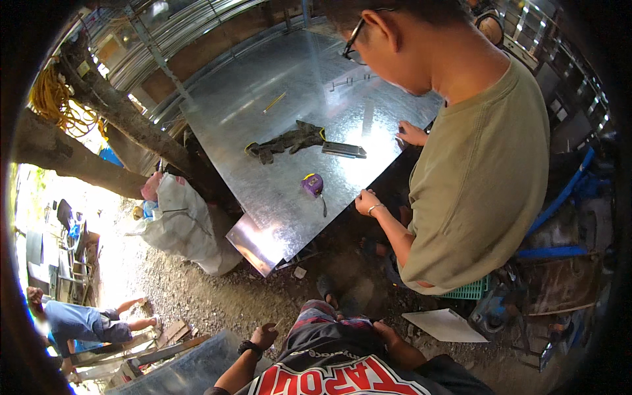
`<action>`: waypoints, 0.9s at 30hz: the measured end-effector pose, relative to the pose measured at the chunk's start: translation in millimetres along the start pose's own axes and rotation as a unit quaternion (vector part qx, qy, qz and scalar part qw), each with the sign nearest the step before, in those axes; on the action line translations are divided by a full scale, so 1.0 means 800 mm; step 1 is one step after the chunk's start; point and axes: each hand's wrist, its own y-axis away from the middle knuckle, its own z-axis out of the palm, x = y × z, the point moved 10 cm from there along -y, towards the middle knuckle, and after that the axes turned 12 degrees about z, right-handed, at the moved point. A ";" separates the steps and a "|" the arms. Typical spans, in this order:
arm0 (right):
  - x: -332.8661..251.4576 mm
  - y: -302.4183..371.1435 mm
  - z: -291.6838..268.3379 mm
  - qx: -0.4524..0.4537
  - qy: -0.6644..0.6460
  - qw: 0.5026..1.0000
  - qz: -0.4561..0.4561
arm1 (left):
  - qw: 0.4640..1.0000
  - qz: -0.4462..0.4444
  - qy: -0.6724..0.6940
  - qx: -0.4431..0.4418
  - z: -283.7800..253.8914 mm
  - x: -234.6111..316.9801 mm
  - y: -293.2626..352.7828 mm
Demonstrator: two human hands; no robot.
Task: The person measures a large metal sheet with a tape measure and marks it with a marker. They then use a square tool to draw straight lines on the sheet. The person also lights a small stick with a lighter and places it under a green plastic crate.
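Observation:
My left hand (265,336), a dark watch on its wrist, is closed beside my left hip. A thin pale tip sticks out of its fingers, too small to name. My right hand (388,334) rests against my patterned shorts (316,312), its fingers partly hidden. Beyond me lies a large shiny metal sheet (227,135), with a smaller piece (253,242) at its near corner. On it are a purple and yellow tape measure (312,184), dark work gloves (286,141), a short metal bar (343,150) and a yellow pencil (274,103).
A person in an olive shirt (484,171) leans over the sheet's right side, both hands at its edge. White sack (184,217) and tree trunks (85,155) stand left. A white panel (445,325) and green crate (466,289) sit right. Another person (82,322) is far left.

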 end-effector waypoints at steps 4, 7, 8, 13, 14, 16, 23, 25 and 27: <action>0.020 0.010 0.006 -0.002 0.012 1.000 -0.007 | 1.000 0.007 0.009 0.016 0.017 -0.001 0.024; 0.031 0.018 0.014 -0.016 0.020 1.000 -0.010 | 1.000 0.000 0.015 0.016 0.024 -0.016 0.040; 0.035 0.016 0.012 -0.022 0.022 0.999 -0.011 | 1.000 0.007 0.009 0.017 0.022 -0.013 0.042; 0.047 -0.003 0.012 -0.127 -0.002 0.992 -0.006 | 1.000 -0.017 -0.006 0.009 0.001 -0.017 0.034; 0.051 -0.006 0.008 -0.150 -0.012 0.989 0.002 | 1.000 -0.011 0.006 0.010 -0.007 -0.007 0.030; 0.056 -0.006 0.011 -0.192 -0.029 0.981 0.015 | 1.000 -0.005 0.025 0.016 -0.027 0.002 0.026; 0.065 -0.039 0.055 -0.037 -0.024 0.994 -0.103 | 0.999 0.025 0.031 0.014 -0.090 -0.028 -0.026; 0.048 -0.041 0.048 0.034 -0.046 0.978 -0.201 | 0.997 0.048 0.056 0.032 -0.094 -0.041 -0.030; 0.044 -0.025 0.038 0.089 -0.095 0.977 -0.170 | 0.994 0.104 0.030 0.021 -0.125 -0.008 -0.045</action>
